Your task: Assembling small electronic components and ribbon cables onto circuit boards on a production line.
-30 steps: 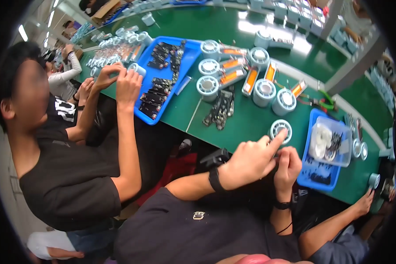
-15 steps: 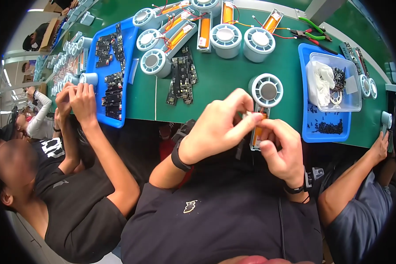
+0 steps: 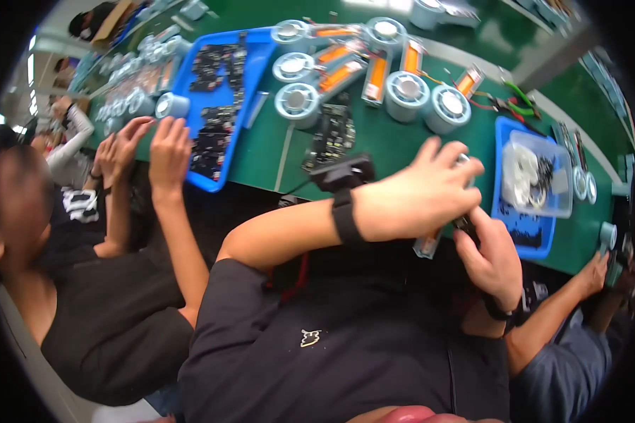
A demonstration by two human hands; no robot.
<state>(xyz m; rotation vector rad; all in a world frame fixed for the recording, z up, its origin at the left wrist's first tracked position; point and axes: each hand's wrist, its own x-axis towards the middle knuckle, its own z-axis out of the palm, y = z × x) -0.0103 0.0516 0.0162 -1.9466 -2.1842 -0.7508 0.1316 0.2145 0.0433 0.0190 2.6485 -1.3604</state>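
Note:
My left hand reaches across a light-blue handheld fan, its fingers curled over the round head, which is almost wholly covered. Below that palm, the end of the fan's open handle shows, with a bit of orange inside. My right hand is closed close beside the left, thumb and fingers pinched at a small dark piece. Blur and the overlapping hands hide what that piece is. Left of my hands, a stack of dark circuit boards lies on the green table.
Several light-blue fans with orange batteries and loose wires stand behind. A blue tray of circuit boards is at left; another blue tray holds a clear box and black screws. Pliers lie far right. Co-workers' hands work at left.
The view has shifted, so the table sits farther right. My left hand has gone from pinching at the handle to lying over the fan's head. A dark piece now shows at my right fingertips.

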